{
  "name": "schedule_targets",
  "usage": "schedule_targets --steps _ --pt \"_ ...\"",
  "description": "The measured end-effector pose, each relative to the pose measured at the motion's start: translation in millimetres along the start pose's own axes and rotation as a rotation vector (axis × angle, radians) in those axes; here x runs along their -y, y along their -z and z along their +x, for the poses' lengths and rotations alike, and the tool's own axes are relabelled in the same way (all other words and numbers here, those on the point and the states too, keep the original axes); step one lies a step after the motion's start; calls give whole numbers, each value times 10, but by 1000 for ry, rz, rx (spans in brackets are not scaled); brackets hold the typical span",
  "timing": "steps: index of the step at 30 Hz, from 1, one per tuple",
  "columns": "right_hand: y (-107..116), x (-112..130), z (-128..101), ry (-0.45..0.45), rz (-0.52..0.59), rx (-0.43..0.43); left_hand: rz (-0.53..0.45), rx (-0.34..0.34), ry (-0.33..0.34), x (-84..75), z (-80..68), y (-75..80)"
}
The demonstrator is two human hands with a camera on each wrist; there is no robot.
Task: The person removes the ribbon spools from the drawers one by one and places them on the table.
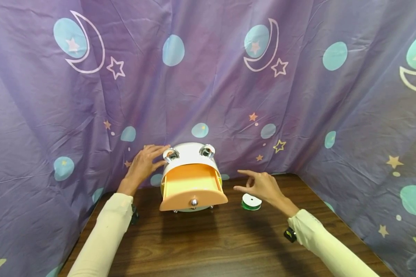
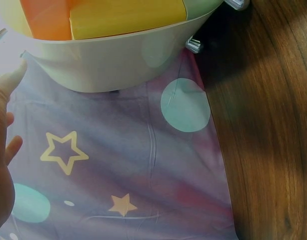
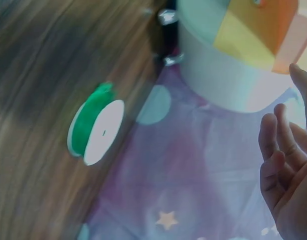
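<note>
On the bench [image 1: 228, 246], the left hand [image 1: 143, 165] rests flat-fingered on the white drawer box [image 1: 188, 152] at its 9 o'clock. The orange drawer [image 1: 193, 188] stands pulled out. The right hand [image 1: 263, 186], grip loosely apart, hovers over the green ribbon spool [image 1: 251, 202] at 3 o'clock.

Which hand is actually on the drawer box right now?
The left hand: it touches the upper left side of the white drawer box. The right hand hovers apart from it, above the green ribbon spool.
</note>
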State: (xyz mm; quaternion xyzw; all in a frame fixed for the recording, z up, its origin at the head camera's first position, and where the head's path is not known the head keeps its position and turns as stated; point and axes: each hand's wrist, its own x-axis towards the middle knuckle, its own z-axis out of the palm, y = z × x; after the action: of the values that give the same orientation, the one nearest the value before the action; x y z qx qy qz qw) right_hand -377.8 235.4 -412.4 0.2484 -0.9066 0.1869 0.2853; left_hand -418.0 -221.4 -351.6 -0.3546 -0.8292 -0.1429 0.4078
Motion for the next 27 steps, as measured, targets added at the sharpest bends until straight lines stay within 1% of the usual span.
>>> schedule_targets --steps 5,11,15,21,27 --pt "39 192 41 75 21 -23 -4 -15 -7 1 -14 -3" --pt "79 370 55 101 54 -29 2 -3 -7 -8 -24 -9" --pt "97 465 77 129 70 -57 9 3 -2 -11 -19 -7" --pt "116 630 137 230 112 -110 4 -2 -4 -6 -5 11" --pt "83 783 173 346 162 -166 -5 -2 -3 -9 10 12"
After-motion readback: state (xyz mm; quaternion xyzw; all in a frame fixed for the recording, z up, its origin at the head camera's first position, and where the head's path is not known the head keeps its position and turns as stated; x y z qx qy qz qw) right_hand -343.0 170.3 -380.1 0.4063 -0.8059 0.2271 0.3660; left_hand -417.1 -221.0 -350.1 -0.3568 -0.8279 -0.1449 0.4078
